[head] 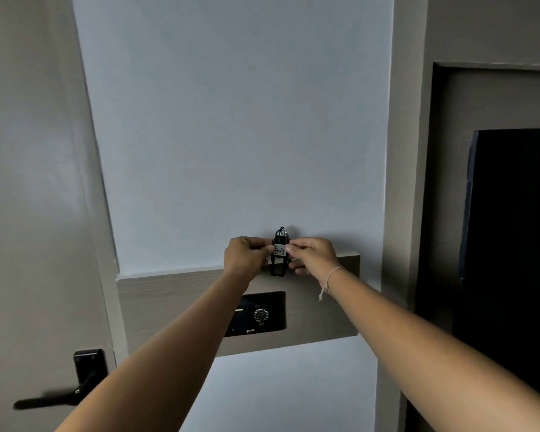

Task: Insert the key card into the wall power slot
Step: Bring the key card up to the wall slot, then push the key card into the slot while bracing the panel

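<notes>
The hands (279,257) cover both sides of the key card (280,251), and the wall slot behind it is hidden. The left forearm crosses the dark control panel (262,313), whose markings are too small to read. The blurred door handle (49,399) sits low on the left.

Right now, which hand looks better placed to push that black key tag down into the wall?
Probably the right hand: its thumb and fingers pinch the key tag near its label. The left hand grips its other side, seemingly steadying. The slot itself is hidden behind the hands.
</notes>
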